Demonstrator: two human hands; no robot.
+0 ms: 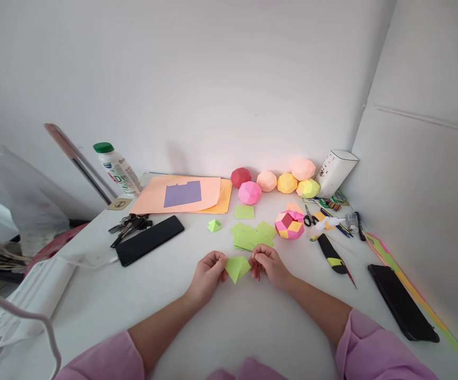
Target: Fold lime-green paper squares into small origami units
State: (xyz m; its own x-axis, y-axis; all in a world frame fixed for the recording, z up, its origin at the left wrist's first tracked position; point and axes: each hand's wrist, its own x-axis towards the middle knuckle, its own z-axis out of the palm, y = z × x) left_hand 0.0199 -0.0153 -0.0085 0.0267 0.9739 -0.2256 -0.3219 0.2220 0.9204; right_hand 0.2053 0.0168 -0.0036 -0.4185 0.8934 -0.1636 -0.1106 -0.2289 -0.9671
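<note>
A light green folded paper piece is held just above the white table. My left hand pinches its left corner between thumb and fingers. At the opposite corner, my right hand has its fingers curled together; whether they grip the paper is hard to make out. Right behind the hands lies a loose pile of green paper squares, with a single green square farther back. A small folded green pyramid-like piece sits to the left of the pile.
Several faceted paper balls line the wall, and a pink-and-yellow ball with openings stands nearer. Scissors, a cutter knife and a phone lie right. A black power bank, keys and bottle are left.
</note>
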